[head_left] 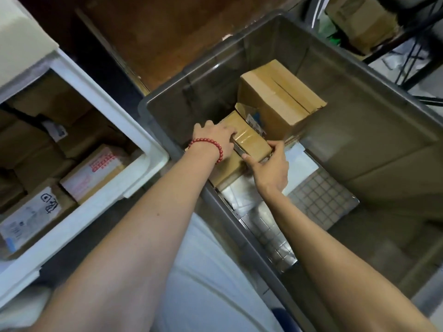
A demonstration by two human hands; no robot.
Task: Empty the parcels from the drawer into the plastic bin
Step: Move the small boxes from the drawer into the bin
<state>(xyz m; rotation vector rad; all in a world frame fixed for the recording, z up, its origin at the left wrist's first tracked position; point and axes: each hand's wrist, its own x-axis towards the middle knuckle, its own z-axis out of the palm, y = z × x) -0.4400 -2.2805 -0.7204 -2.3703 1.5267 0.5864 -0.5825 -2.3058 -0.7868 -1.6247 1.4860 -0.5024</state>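
Both my hands are inside the grey plastic bin (359, 121), on a small taped cardboard parcel (251, 140) near its left wall. My left hand (215, 137), with a red bead bracelet on the wrist, grips the parcel's left side. My right hand (271, 166) grips its near right corner, fingers curled round the edge. Behind it stands a bigger cardboard box (280, 97), tilted. White and silver padded mailers (249, 200) lie on the bin floor. The white drawer (134, 178) at the left holds several cardboard parcels (93, 168).
Another brown box (227, 171) lies under my left wrist inside the bin. A brown wooden panel (155, 39) stands behind the bin. A black metal rack with cartons (359, 22) is at the top right. My white shirt fills the bottom middle.
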